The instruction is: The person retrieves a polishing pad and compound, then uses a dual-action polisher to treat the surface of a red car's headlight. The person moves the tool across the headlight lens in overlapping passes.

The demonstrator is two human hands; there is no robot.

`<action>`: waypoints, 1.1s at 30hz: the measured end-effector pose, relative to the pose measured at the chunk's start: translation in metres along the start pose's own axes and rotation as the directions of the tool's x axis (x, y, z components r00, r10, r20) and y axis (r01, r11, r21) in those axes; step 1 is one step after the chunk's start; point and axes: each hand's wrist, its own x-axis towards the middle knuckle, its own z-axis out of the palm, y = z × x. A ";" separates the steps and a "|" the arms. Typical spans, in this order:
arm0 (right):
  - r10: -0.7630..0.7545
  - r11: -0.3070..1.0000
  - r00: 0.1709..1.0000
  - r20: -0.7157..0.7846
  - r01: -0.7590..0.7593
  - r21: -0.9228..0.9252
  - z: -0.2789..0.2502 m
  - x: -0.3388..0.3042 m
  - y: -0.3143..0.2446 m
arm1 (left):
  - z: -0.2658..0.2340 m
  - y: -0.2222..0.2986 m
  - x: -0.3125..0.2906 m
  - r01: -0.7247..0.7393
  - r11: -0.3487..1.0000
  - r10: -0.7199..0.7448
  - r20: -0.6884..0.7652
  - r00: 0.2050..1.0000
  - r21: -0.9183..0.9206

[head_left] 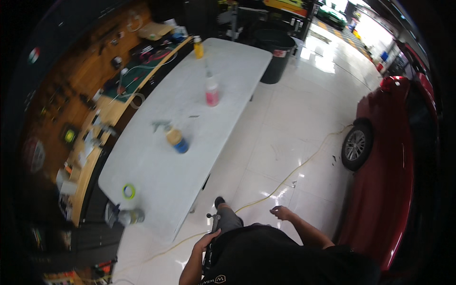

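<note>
My left hand [205, 241] is at my left hip, its fingers curled against a dark, narrow thing [215, 222] with a small round knob at its top. Blur hides what that thing is. Out to my right side, my right hand [282, 213] hangs above the floor with loose fingers and nothing visible in it. To the left stands a white table [147, 190]. On it are an amber spray bottle [176, 139] with a blue label, a bottle of pink liquid [212, 95], a yellow bottle [198, 49], a clear spray bottle [131, 217] and a yellow-green tape roll [128, 191].
A wooden workbench [114, 110] with tools runs along the left wall. A red car [380, 190] stands on the right. Across the glossy floor lies a yellow cord [299, 167]. A dark bin [274, 71] stands beyond the table's far end.
</note>
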 end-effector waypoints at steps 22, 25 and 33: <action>0.558 0.433 0.829 -0.046 -0.244 0.868 -0.441 0.173 0.107 | 0.310 0.608 0.252 0.018 0.375 -0.224 0.072 0.972 0.927; 0.599 0.457 0.790 0.129 -0.470 0.755 -0.491 0.227 0.130 | 0.304 0.647 0.325 0.130 0.416 -0.225 -0.037 0.974 0.900; 0.050 0.998 0.977 -0.208 -0.058 -0.035 -0.816 0.495 0.150 | 0.420 0.809 0.403 -0.041 0.650 0.131 -0.059 0.990 0.759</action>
